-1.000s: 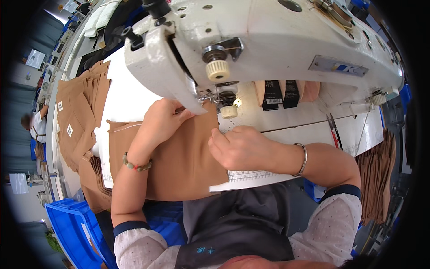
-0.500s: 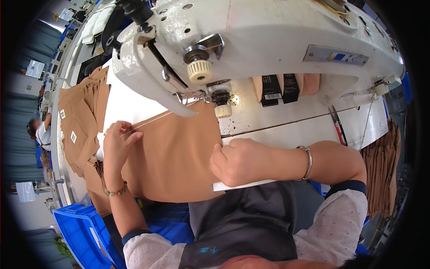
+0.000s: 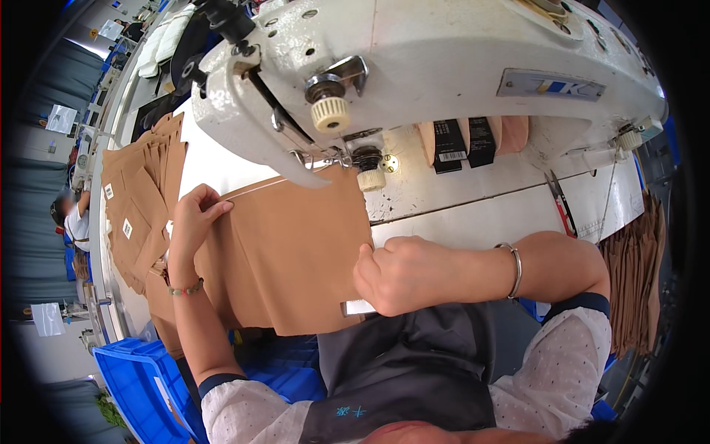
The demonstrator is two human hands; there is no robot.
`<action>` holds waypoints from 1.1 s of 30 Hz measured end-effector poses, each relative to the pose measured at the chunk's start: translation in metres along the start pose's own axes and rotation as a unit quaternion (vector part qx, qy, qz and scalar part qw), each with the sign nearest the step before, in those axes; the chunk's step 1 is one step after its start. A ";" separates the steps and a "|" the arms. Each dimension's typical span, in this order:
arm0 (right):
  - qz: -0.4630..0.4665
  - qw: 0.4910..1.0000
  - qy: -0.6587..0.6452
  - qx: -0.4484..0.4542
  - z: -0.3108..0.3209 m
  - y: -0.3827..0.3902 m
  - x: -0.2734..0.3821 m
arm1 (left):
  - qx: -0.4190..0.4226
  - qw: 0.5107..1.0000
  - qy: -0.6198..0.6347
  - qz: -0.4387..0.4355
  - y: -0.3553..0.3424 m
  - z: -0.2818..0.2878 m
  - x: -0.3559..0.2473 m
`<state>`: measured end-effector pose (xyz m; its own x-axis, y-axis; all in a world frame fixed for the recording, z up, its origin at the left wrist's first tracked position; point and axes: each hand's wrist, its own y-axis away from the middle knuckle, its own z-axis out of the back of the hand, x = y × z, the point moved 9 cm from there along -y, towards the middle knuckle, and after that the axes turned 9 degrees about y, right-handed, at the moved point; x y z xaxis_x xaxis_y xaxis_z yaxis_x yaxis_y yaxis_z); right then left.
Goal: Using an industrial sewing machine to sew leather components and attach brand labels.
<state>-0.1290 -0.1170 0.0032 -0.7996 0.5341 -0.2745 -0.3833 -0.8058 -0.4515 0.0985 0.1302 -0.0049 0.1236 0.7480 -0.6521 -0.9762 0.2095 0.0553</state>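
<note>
A tan fabric piece (image 3: 285, 255) lies flat on the white table under the head of a white sewing machine (image 3: 414, 66). My left hand (image 3: 194, 218) pinches the fabric's far left corner between thumb and fingers. My right hand (image 3: 396, 274) is curled, gripping the fabric's right edge near the table's front. The needle area and presser foot (image 3: 347, 159) sit just above the fabric's far edge.
A stack of tan fabric pieces with small white tags (image 3: 137, 207) lies at the left of the table. Red-handled scissors (image 3: 562, 207) rest at right. A blue crate (image 3: 137, 377) stands lower left. More tan pieces (image 3: 636, 281) hang at right. Another person (image 3: 70, 214) sits far left.
My left hand has slid left along the fabric, from beside the needle to the left corner. My right hand has moved toward the front edge. The fabric now lies spread wider.
</note>
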 end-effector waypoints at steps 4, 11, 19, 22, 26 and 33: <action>-0.010 1.000 0.003 -0.018 0.003 -0.001 0.000 | 0.024 0.999 0.046 0.005 -0.019 0.005 0.025; -0.020 0.999 -0.002 -0.045 0.001 -0.004 0.002 | 0.027 0.996 0.083 0.026 -0.021 0.018 0.014; -0.025 0.992 0.048 -0.112 0.004 -0.003 0.007 | -0.018 0.917 -0.196 -0.348 0.068 -0.076 -0.145; -0.029 0.992 0.040 -0.113 0.006 -0.001 0.006 | 0.024 0.895 -0.192 -0.402 0.092 -0.120 -0.167; -0.029 0.997 0.013 -0.076 0.004 -0.003 0.005 | 0.027 0.867 -0.203 -0.454 0.105 -0.137 -0.169; 0.007 0.999 0.022 -0.036 0.003 -0.002 0.006 | 0.063 0.868 -0.190 -0.455 0.105 -0.140 -0.161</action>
<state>-0.1342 -0.1129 0.0047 -0.7833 0.5349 -0.3167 -0.3368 -0.7934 -0.5070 -0.0490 -0.0563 -0.0004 0.9059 0.3857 -0.1749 -0.4200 0.8713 -0.2538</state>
